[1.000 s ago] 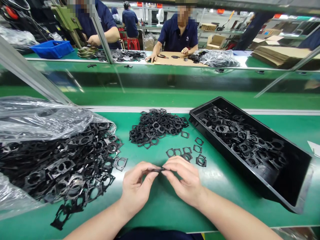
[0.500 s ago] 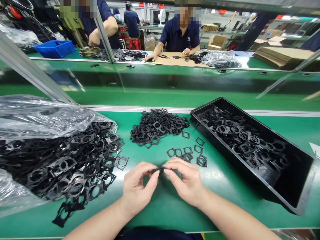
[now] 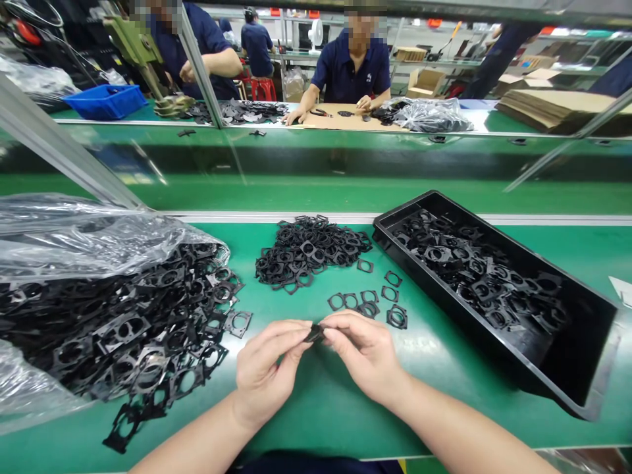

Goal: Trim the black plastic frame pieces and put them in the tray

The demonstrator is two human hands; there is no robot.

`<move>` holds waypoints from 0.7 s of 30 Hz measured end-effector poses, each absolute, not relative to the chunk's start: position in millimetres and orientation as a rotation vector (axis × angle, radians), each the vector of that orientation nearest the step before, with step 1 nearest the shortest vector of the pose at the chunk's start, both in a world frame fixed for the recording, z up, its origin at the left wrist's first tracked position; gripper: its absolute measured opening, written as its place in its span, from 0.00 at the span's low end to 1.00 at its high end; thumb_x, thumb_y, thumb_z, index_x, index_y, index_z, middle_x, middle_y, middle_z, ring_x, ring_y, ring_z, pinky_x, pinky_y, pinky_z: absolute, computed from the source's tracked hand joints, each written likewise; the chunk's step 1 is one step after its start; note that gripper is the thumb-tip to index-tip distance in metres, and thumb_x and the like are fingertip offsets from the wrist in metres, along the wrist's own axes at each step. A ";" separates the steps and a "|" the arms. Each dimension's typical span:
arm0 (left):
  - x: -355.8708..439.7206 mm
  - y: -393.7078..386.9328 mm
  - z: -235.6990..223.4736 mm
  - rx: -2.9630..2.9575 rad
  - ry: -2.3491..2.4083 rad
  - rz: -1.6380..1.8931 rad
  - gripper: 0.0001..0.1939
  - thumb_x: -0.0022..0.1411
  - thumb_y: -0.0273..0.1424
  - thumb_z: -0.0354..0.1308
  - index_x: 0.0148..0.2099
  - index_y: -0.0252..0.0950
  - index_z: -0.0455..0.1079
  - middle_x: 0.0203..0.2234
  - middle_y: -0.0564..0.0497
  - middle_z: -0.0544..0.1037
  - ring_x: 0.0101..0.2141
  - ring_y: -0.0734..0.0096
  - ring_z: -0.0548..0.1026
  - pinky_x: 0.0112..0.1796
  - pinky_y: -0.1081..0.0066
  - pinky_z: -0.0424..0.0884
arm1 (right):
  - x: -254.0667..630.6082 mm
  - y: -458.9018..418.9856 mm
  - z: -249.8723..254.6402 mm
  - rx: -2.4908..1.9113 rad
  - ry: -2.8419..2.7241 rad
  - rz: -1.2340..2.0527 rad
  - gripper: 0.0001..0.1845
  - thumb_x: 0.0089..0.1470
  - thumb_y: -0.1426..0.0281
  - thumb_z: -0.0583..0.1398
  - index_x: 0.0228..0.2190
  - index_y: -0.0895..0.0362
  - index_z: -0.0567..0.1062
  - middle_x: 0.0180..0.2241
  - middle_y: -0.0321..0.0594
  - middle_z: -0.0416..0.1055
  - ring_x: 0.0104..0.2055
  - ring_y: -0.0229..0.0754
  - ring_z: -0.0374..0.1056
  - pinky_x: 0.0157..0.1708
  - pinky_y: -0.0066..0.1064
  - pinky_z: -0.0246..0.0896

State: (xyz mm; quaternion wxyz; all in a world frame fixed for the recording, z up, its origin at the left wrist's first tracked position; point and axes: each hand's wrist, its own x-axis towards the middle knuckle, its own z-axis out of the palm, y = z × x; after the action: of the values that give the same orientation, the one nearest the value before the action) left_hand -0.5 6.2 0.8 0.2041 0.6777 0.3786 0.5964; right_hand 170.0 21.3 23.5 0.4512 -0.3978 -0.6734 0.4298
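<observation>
Between the fingertips of both hands is a small black plastic part (image 3: 316, 333), tilted and partly hidden by the fingers. My left hand (image 3: 270, 362) pinches its left end, and my right hand (image 3: 364, 352) pinches its right end. Just beyond my fingers lie several loose black square frames (image 3: 397, 316) with round holes. A heap of thin black frames (image 3: 311, 253) sits farther back. To the left, larger black plates with round openings (image 3: 121, 336) spill from a clear plastic bag (image 3: 99, 240).
A long black tray (image 3: 474, 339) holding more black parts stands at an angle on the right of the green table (image 3: 316, 421). Behind the metal rail, a person (image 3: 353, 69) sits at another bench with a blue bin (image 3: 106, 101) and cardboard sheets (image 3: 563, 110).
Both hands stay in the same place. The black part has turned between my fingertips, showing more of its face, and my left fingers have shifted slightly on it.
</observation>
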 end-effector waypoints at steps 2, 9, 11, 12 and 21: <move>-1.6 7.1 2.9 1.951 1.086 1.677 0.19 0.54 0.14 0.58 0.44 0.41 0.73 0.34 0.50 0.80 0.37 0.65 0.79 0.37 0.64 0.78 | 169.2 22.1 24.1 -1.031 -1.557 1.292 0.09 0.57 0.68 0.58 0.31 0.59 0.76 0.27 0.41 0.73 0.29 0.39 0.70 0.31 0.30 0.68; -2.6 9.9 2.9 2.294 1.076 1.601 0.17 0.55 0.15 0.56 0.42 0.39 0.73 0.33 0.47 0.80 0.39 0.61 0.78 0.37 0.62 0.78 | 166.2 28.3 16.8 -0.981 -1.095 1.840 0.16 0.48 0.60 0.65 0.24 0.62 0.75 0.22 0.38 0.74 0.23 0.35 0.70 0.26 0.26 0.67; -1.6 10.2 2.9 2.342 1.057 1.559 0.18 0.55 0.14 0.55 0.44 0.38 0.72 0.33 0.46 0.80 0.40 0.61 0.78 0.38 0.61 0.77 | 166.3 30.3 14.1 -1.008 -1.032 1.879 0.16 0.44 0.61 0.68 0.23 0.62 0.74 0.19 0.36 0.73 0.21 0.33 0.68 0.25 0.24 0.65; -1.3 9.9 3.1 2.351 1.046 1.544 0.18 0.55 0.14 0.55 0.44 0.38 0.72 0.34 0.46 0.80 0.40 0.61 0.77 0.38 0.61 0.77 | 166.6 31.2 13.4 -1.019 -1.016 1.889 0.16 0.43 0.61 0.68 0.23 0.62 0.74 0.19 0.36 0.72 0.20 0.33 0.68 0.24 0.24 0.65; -6.4 8.2 5.4 1.764 1.202 1.477 0.16 0.54 0.22 0.61 0.45 0.38 0.71 0.39 0.45 0.75 0.39 0.63 0.75 0.38 0.64 0.76 | 171.9 36.2 15.4 -1.131 -1.096 1.763 0.18 0.42 0.58 0.68 0.21 0.60 0.72 0.16 0.34 0.70 0.18 0.32 0.64 0.22 0.24 0.61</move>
State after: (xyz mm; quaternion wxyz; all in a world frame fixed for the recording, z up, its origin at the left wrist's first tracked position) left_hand -6.4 8.2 5.4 0.2695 0.6545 0.4458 0.5479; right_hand 171.9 36.2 15.4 0.3792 -0.4428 -0.4290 0.6900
